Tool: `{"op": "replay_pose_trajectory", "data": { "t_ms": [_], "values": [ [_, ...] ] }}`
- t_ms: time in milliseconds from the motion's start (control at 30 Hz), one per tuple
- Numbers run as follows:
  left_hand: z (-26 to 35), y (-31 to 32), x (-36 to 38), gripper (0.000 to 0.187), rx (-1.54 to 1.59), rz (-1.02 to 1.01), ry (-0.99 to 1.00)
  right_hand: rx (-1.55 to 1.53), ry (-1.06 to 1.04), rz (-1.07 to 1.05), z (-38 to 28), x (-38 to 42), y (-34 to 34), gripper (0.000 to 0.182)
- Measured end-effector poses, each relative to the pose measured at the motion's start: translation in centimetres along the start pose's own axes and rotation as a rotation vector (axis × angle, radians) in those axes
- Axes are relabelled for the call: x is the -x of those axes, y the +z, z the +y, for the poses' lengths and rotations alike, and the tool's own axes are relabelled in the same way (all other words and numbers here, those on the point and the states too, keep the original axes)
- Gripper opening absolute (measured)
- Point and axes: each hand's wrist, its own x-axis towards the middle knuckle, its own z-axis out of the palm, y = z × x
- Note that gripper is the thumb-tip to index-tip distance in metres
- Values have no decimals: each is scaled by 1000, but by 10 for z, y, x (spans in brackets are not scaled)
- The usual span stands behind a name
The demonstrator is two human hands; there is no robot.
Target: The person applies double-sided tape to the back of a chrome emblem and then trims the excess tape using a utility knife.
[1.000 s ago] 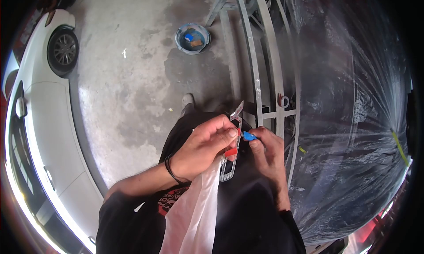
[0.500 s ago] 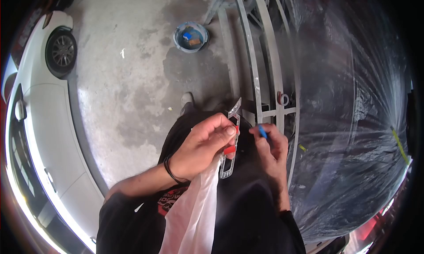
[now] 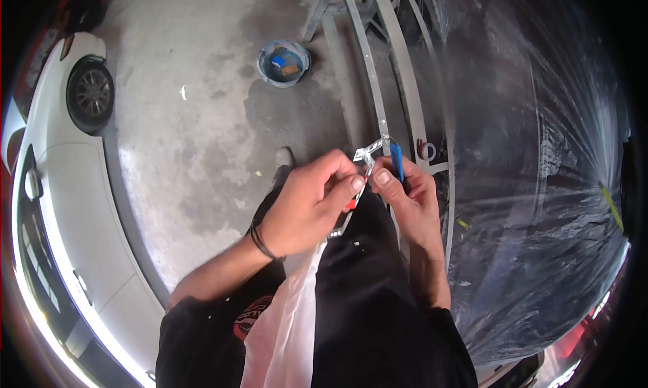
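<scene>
Pinched in my left hand is a thin silvery frame-shaped piece with red patches on it. A white cloth hangs down below this hand. My right hand is closed on a blue tool, which looks like a cutter, and its thumb and forefinger are close to the upper part of the silvery piece. Whether those fingertips touch the piece is hard to tell.
A blue-grey bucket with water and sponges stands on the concrete floor. Metal stand bars with a tape roll run ahead on the right. Plastic sheeting covers the right side; a white car is at left.
Both hands have moved up, and my right hand has come closer to the silvery piece. The piece has tilted, and more of the blue tool shows.
</scene>
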Motion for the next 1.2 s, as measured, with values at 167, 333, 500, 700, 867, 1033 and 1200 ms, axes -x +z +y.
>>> {"op": "replay_pose_trajectory", "data": {
  "t_ms": [167, 333, 500, 700, 867, 1033, 1200],
  "values": [
    [-9, 7, -71, 13, -240, -174, -5, -57, -11, 98, 26, -18, -27, 17],
    [-64, 41, -114, 21, -20, -177, -76, -266, -26, 388, 86, -27, -47, 24],
    [-100, 76, -142, 13, -69, -81, -4, -307, -67, 511, 138, -44, -69, 26],
    [-171, 112, -189, 18, -551, 279, 574, -427, 99, 575, 170, -62, -98, 27],
    [-210, 116, -196, 26, -768, 293, 733, -475, 198, 614, 181, -84, -93, 23],
    [-221, 104, -185, 30, -776, 236, 688, -479, 254, 584, 198, -89, -92, 17],
    [-211, 115, -143, 44, -570, 113, 463, -521, 314, 653, 216, -57, -92, 13]
  ]
}}
